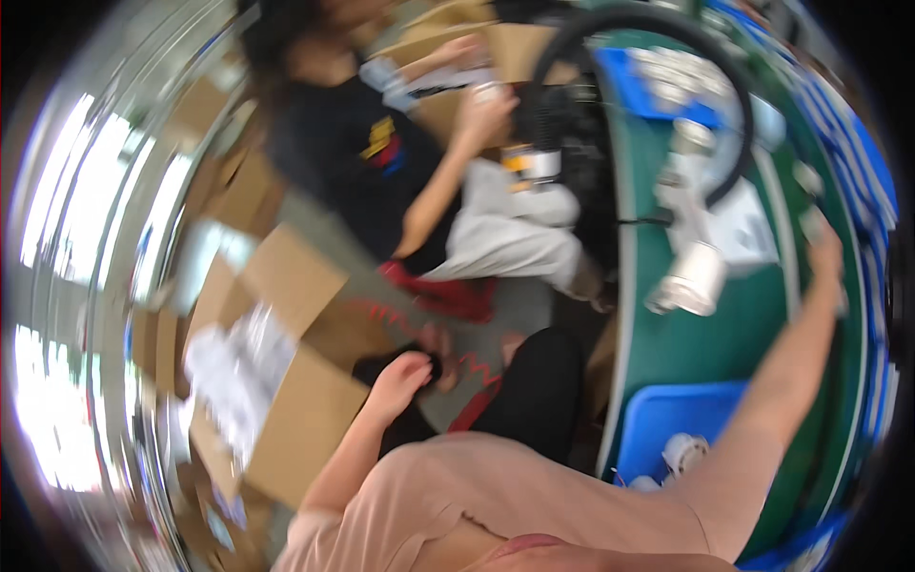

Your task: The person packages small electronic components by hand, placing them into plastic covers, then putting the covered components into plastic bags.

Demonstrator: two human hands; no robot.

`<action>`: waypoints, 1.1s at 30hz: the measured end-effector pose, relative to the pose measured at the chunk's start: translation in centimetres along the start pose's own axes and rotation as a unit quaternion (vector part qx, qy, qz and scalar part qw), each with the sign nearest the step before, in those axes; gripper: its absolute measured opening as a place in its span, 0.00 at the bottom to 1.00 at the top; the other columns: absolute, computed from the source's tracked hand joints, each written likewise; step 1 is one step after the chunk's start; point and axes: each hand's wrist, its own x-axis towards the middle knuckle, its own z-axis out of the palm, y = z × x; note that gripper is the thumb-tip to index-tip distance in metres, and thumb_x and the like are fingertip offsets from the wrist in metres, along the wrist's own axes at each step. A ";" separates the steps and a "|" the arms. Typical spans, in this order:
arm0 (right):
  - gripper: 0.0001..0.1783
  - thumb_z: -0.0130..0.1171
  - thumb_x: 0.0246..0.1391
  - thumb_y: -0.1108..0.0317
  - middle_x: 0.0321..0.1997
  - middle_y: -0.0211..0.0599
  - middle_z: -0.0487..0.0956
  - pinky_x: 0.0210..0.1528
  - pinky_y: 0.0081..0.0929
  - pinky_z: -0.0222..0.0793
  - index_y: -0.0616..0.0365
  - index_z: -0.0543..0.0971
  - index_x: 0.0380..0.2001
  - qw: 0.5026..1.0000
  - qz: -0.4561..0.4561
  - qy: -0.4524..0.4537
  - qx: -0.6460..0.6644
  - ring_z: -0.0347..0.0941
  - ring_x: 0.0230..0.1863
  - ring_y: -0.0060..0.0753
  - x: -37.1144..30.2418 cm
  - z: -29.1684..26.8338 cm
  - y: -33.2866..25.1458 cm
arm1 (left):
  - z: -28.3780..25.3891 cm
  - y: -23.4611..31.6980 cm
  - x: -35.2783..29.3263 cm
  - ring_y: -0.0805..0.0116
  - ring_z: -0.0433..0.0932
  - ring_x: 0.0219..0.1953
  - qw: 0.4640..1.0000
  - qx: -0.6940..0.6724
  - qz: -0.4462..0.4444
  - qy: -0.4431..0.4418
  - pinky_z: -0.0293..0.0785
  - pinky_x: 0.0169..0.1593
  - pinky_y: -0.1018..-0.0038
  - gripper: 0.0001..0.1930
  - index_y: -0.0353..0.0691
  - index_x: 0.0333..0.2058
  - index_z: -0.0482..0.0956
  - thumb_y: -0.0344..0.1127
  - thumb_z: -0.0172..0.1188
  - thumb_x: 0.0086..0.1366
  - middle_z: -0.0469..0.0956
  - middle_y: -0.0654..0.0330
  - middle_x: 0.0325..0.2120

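Observation:
My right arm stretches far over the green workbench (658,357). My right hand (827,255) is at the bench's far side, its fingers closed around a small whitish thing (814,227) too blurred to name. Another small white piece (808,179) lies just beyond it. Down at my left, my left hand (402,381) hangs over my dark-trousered leg, fingers curled in, with nothing visible in them. Between my arms on the bench are a white cylindrical part (696,278) and a blue bin (681,405) with white round parts (684,452) inside.
A black flexible hose (739,95) arches over the bench. At the back stands a blue tray (624,81) of white parts (672,76). A seated co-worker (362,162) handles a small white item ahead left. An open cardboard box (305,419) with white wrapping (243,377) stands at my left.

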 end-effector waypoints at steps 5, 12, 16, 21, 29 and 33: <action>0.33 0.53 0.45 0.73 0.47 0.54 0.73 0.50 0.37 0.64 0.49 0.62 0.58 0.995 0.043 -0.080 -0.049 0.68 0.49 0.54 2.9 0.7 6.6 | -0.7 -0.3 -2.9 0.77 0.71 0.35 1.000 0.015 0.008 0.007 0.69 0.40 0.79 0.11 0.35 0.40 0.72 0.32 0.54 0.61 0.73 0.63 0.31; 0.33 0.52 0.48 0.72 0.53 0.50 0.69 0.56 0.33 0.59 0.52 0.59 0.59 0.998 0.025 -0.044 0.024 0.65 0.55 0.46 -1.0 -7.8 9.9 | -9.6 -2.8 -5.6 0.78 0.72 0.29 0.961 0.034 0.125 0.244 0.70 0.34 0.79 0.08 0.37 0.36 0.75 0.33 0.56 0.58 0.75 0.65 0.24; 0.32 0.53 0.49 0.69 0.60 0.49 0.63 0.63 0.28 0.49 0.62 0.59 0.59 0.996 -0.044 -0.008 -0.072 0.57 0.62 0.42 -6.2 -16.6 9.6 | -22.2 -9.2 -2.0 0.71 0.74 0.32 0.881 0.138 0.188 0.412 0.70 0.39 0.74 0.08 0.39 0.34 0.76 0.34 0.51 0.60 0.77 0.62 0.26; 0.30 0.55 0.48 0.66 0.56 0.51 0.67 0.60 0.30 0.54 0.60 0.63 0.56 0.998 -0.049 -0.047 -0.004 0.61 0.60 0.44 -13.8 -23.7 -2.2 | -32.4 -11.2 -2.2 0.54 0.71 0.48 0.827 0.390 0.199 0.352 0.65 0.52 0.67 0.17 0.37 0.44 0.73 0.33 0.56 0.55 0.73 0.47 0.44; 0.27 0.58 0.47 0.62 0.50 0.51 0.72 0.52 0.34 0.64 0.54 0.68 0.52 0.978 -0.004 -0.206 0.024 0.69 0.51 0.43 -24.9 -30.4 -19.8 | -37.0 -19.5 4.2 0.45 0.61 0.56 0.853 0.399 0.058 0.331 0.56 0.59 0.61 0.30 0.35 0.55 0.63 0.36 0.59 0.53 0.64 0.40 0.52; 0.27 0.61 0.44 0.57 0.44 0.47 0.76 0.47 0.31 0.67 0.55 0.72 0.48 0.936 -0.064 -0.347 0.015 0.72 0.46 0.41 -27.6 -28.1 -24.6 | -38.6 -20.7 3.8 0.47 0.65 0.54 0.883 0.333 0.092 0.316 0.58 0.58 0.64 0.27 0.28 0.52 0.65 0.35 0.57 0.54 0.67 0.39 0.50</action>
